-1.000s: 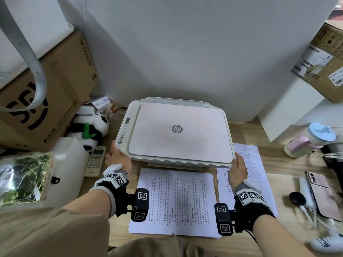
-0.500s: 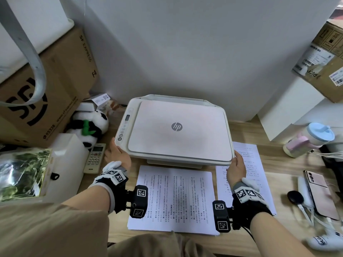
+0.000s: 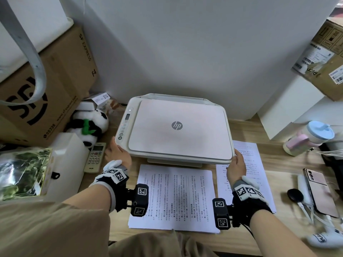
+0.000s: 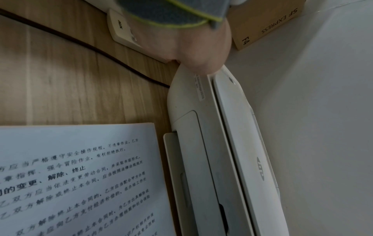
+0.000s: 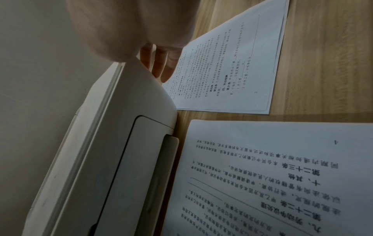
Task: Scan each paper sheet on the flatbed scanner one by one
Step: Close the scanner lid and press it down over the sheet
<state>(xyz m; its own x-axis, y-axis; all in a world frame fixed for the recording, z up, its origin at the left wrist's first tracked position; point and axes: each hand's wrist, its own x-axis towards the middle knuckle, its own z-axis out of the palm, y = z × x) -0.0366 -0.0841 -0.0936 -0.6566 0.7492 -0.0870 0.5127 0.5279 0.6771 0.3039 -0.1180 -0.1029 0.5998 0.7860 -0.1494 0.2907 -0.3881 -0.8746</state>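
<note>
Cardboard box (image 3: 46, 86): stands at 10 o'clock from the scanner, against the wall.
Panda toy (image 3: 89, 125): lies at the box's foot, at 9 o'clock from the scanner.
Remote control (image 3: 95, 157): flat on the desk (image 3: 274, 164), just beside the left hand, at its 9 o'clock.
Left hand (image 3: 118, 154): grips the scanner's near left corner; the left wrist view shows the thumb on top of the casing, the other fingers cannot be told.
Scanner (image 3: 178, 128): sits mid-desk against the wall, lid shut.
Front sheet (image 3: 174, 197): printed, flat on the desk at 6 o'clock from the scanner, between the two wrists.
Right hand (image 3: 236, 166): holds the near right corner, fingers (image 5: 159, 63) close together down the side, tips over the side sheets.
Side sheets (image 3: 259, 175): a small stack at 4 o'clock from the scanner, partly under the right hand.
Phone (image 3: 321, 191): lies at 3 o'clock from the side sheets.
</note>
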